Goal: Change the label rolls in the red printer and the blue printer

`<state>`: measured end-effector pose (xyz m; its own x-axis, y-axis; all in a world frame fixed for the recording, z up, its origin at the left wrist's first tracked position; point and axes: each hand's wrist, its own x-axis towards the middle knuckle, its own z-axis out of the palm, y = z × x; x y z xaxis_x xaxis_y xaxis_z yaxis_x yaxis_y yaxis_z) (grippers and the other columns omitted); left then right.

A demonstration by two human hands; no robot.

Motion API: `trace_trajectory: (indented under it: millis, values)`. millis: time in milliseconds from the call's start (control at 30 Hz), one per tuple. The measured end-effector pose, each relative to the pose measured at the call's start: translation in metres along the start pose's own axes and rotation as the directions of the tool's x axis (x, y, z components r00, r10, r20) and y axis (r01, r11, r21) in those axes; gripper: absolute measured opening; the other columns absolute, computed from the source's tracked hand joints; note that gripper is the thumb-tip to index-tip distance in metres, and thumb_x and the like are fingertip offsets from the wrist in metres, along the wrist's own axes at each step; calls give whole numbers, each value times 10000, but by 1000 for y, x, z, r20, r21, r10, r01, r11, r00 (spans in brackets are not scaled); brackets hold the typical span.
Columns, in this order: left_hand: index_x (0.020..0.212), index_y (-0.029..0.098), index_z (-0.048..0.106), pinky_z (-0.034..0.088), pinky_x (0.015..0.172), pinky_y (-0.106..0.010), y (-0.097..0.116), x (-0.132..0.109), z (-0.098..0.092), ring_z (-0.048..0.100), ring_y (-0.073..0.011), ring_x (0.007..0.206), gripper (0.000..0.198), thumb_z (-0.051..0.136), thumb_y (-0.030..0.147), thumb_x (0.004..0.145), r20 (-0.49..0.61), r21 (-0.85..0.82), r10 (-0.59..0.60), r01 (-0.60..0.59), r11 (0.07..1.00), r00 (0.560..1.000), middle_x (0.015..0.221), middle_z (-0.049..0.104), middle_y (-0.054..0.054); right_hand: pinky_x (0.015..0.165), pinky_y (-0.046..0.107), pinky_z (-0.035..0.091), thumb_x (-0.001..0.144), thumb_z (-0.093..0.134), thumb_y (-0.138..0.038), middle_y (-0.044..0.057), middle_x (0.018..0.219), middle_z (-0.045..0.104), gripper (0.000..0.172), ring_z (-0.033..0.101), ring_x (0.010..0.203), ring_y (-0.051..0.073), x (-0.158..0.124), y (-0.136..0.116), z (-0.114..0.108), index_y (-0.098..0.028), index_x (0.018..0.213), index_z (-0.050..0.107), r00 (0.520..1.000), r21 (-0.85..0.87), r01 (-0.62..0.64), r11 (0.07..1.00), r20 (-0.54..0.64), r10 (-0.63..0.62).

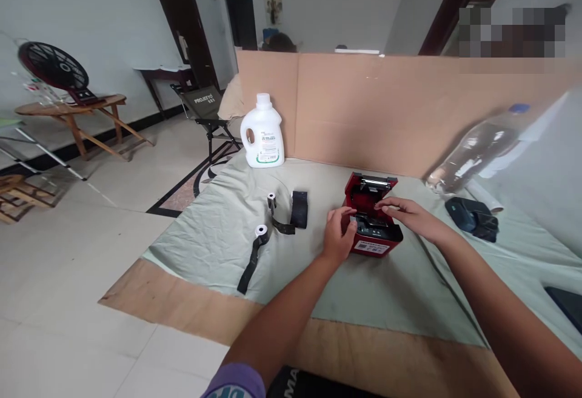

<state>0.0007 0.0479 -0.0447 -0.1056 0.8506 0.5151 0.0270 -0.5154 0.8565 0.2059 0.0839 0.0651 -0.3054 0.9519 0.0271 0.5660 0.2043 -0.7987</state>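
Note:
A small red and black device (373,246) stands on the green cloth with its lid (370,183) raised. Against its left side rests my left hand (339,232), thumb and fingers apart, holding nothing that shows. My right hand (404,213) reaches over the right side of the opening; its fingertips are bunched inside, and what they hold, if anything, is too small to tell. Left of the device lie two white-cored rolls with black strips, the nearer roll (260,231) and the farther roll (271,198), beside a wider black piece (299,209).
A white jug (264,134) stands at the back left before a cardboard panel (354,113). On the right are a large clear bottle (477,149), a dark pouch (473,217) and a dark flat object (566,304). The wooden table edge (182,301) runs along the front.

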Motion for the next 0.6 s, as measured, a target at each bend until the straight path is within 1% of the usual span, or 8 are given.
trace_trajectory:
  millis: [67,133,200,233,333,467,533,600]
  values:
    - [1257,217,574,467,1064,-419,0,0,0,592,-227,1199,309,534,238,951,-2,-10,3,-3,1000,1000,1215,667,-86,883,378,497,796,646,-711,85,991,768,536,670,951,261,-3,2,7,-206,944,745,1000,31,-5,1000,19,5]
    - [1258,214,567,457,1076,-424,0,0,1,586,-225,1207,307,532,232,953,2,-9,11,-11,1000,1000,1212,671,-87,855,367,501,844,590,-692,84,881,764,506,679,900,253,-6,3,12,-202,864,716,1000,37,-10,999,-13,10]
    - [1254,212,566,455,1077,-427,0,0,1,580,-226,1214,300,526,232,957,3,-4,19,-19,1000,1000,1205,676,-88,813,359,502,869,552,-656,74,783,739,475,673,827,241,-6,4,14,-207,779,677,997,-36,16,999,-69,-19]
    - [1254,212,566,454,1078,-428,-1,0,1,578,-226,1216,298,523,233,960,2,1,22,-22,1000,1000,1205,677,-87,793,358,501,873,544,-627,70,765,730,449,667,799,237,-4,3,15,-210,761,667,996,-96,42,994,-68,-48]
    - [1251,215,565,454,1082,-432,-1,0,1,575,-227,1225,293,518,230,963,3,10,28,-28,1000,1000,1206,676,-83,769,365,498,855,546,-492,65,812,734,315,653,775,235,5,-3,16,-217,816,696,988,-276,151,949,76,-135]
    - [1228,203,576,469,1072,-427,0,0,0,588,-225,1217,283,518,207,951,10,9,13,-13,1000,1000,1211,660,-91,782,372,509,809,523,-319,76,905,745,234,659,822,240,24,-15,16,-222,845,733,935,-347,291,892,301,-188]
    - [1222,203,579,472,1070,-429,1,0,0,587,-227,1220,282,520,197,947,15,11,4,-4,1000,1000,1216,655,-93,799,375,516,774,532,-264,80,937,758,239,672,858,250,33,-19,17,-227,862,751,922,-375,303,876,346,-171]
    - [1219,210,582,472,1072,-433,1,0,0,581,-232,1231,281,526,193,944,16,16,4,-4,1000,1000,1210,661,-88,817,374,518,731,556,-219,80,967,772,259,684,901,265,42,-21,18,-234,882,766,930,-422,285,861,340,-141]
